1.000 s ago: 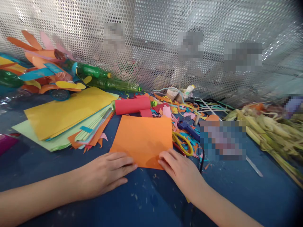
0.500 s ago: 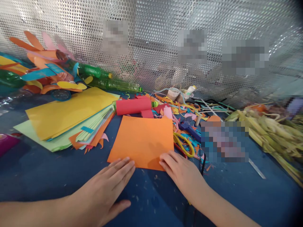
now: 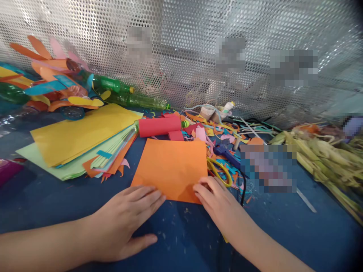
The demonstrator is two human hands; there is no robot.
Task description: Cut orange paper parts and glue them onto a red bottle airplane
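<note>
A sheet of orange paper (image 3: 172, 166), perhaps folded, lies on the blue table in front of me. My left hand (image 3: 132, 213) is open over its lower left edge, fingers stretched flat and thumb apart on the table. At the lower right corner, my right hand (image 3: 217, 200) has its fingers bent and closed on the paper's edge; its thumb is hidden. Just beyond the sheet lies a bottle wrapped in red paper (image 3: 159, 126). Yellow-handled scissors (image 3: 224, 173) and a blue glue gun (image 3: 227, 155) lie right of the sheet.
Stacked coloured paper (image 3: 76, 136) spreads to the left, below bottles with paper petals (image 3: 62, 85). Paper scraps (image 3: 198, 132) cover the back middle. Corn husks (image 3: 326, 162) lie at right, before a perforated metallic backdrop (image 3: 181, 45). A black cord (image 3: 243, 189) runs near my right hand.
My left hand has slid slightly right along the paper's lower edge. The fingers of my right hand have lifted and bent a little more at the corner.
</note>
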